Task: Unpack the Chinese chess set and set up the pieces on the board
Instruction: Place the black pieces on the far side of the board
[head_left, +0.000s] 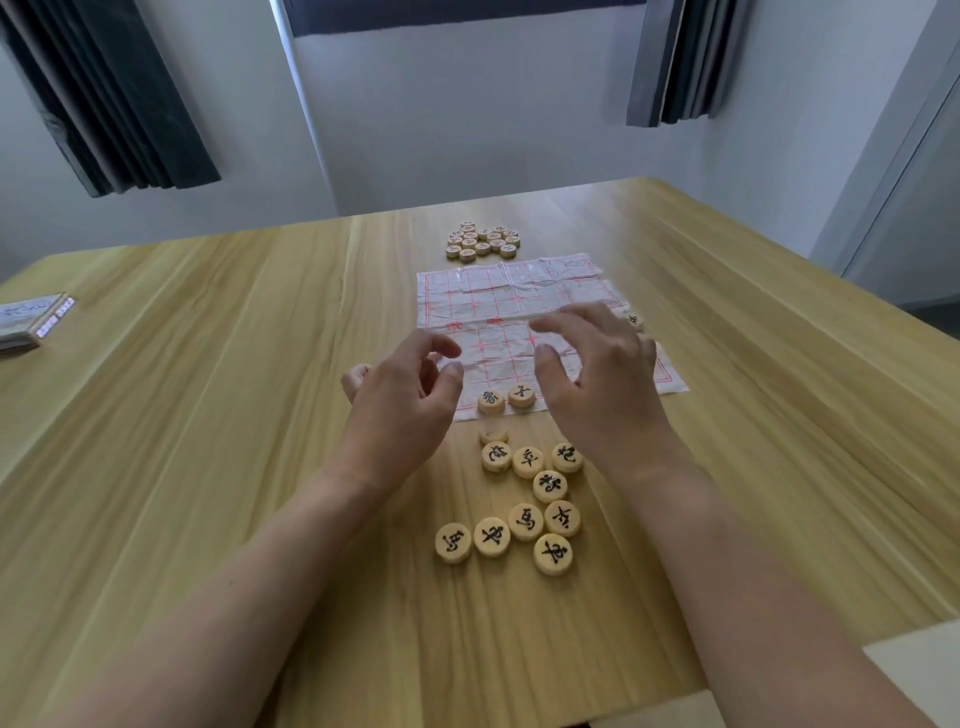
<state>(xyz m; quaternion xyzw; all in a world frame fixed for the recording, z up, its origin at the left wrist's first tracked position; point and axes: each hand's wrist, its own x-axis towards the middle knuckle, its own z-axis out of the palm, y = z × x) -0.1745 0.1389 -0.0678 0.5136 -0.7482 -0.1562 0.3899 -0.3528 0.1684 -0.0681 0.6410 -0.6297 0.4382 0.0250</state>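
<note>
A creased white board sheet with a red grid (498, 296) lies flat in the middle of the wooden table (208, 415). Two black-lettered wooden pieces (491, 401) sit on its near edge, and one piece (634, 321) rests at its right edge. Several black-lettered pieces (524, 499) lie loose on the table just in front of the sheet. A pile of red-lettered pieces (483, 241) lies beyond the far edge. My left hand (400, 400) hovers at the sheet's near left corner, fingers loosely curled, nothing seen in it. My right hand (597, 374) hovers over the near right part, fingers relaxed.
The set's box (36, 319) lies at the table's far left edge. Dark curtains hang on the wall behind, left and right. A pale surface (914, 670) shows beyond the table's near right corner.
</note>
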